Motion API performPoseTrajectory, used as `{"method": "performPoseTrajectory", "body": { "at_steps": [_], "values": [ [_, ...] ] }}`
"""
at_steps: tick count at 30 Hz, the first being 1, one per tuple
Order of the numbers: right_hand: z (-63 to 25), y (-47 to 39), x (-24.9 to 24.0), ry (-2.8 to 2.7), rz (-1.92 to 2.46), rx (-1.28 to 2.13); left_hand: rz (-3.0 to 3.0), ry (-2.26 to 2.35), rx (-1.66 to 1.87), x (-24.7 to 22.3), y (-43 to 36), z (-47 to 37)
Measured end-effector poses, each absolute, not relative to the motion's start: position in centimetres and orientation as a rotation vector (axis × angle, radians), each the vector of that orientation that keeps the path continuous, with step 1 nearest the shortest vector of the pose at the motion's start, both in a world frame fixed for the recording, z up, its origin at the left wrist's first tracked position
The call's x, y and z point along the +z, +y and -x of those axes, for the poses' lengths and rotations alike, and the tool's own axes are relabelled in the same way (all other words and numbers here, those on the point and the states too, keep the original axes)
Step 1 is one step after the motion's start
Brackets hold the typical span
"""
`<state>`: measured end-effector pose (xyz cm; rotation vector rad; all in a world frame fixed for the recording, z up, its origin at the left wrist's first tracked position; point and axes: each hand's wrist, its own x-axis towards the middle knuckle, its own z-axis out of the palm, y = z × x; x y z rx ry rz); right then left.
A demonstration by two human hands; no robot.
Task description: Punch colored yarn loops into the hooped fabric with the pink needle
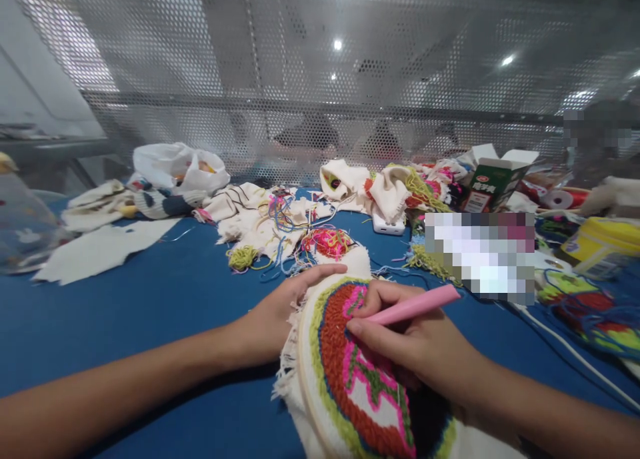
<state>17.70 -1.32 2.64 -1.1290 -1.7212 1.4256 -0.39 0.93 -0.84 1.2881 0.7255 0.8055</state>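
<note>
Seemingly mid-stitch, my right fingers [376, 335] pinch the pink punch needle [417, 305], left fingers [325, 272] clasp the embroidery hoop [304, 380]; next likely needs steady pressure.

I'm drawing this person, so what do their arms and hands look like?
The left hand and right hand are bare, with no gloves, rings or watch that I can see. The left forearm and right forearm look slim, with no sleeves or markings showing.
</note>
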Motion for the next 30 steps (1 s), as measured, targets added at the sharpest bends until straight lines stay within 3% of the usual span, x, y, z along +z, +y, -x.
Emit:
{"method": "performPoseTrajectory", "body": {
  "at_steps": [5,14,30],
  "values": [
    [-17.7,-1.5,2.7,-1.698,1.181,1.374,-1.277,0.782,0.865,-0.3,0.8,0.1],
    [-18.0,-1.3,2.6,-1.592,1.116,1.574,-1.357,0.753,0.778,-0.2,1.3,0.6],
    [-18.3,-1.2,2.1,-1.601,1.120,1.490,-1.451,0.705,0.691,-0.1,1.6,1.2]
  ]
}}
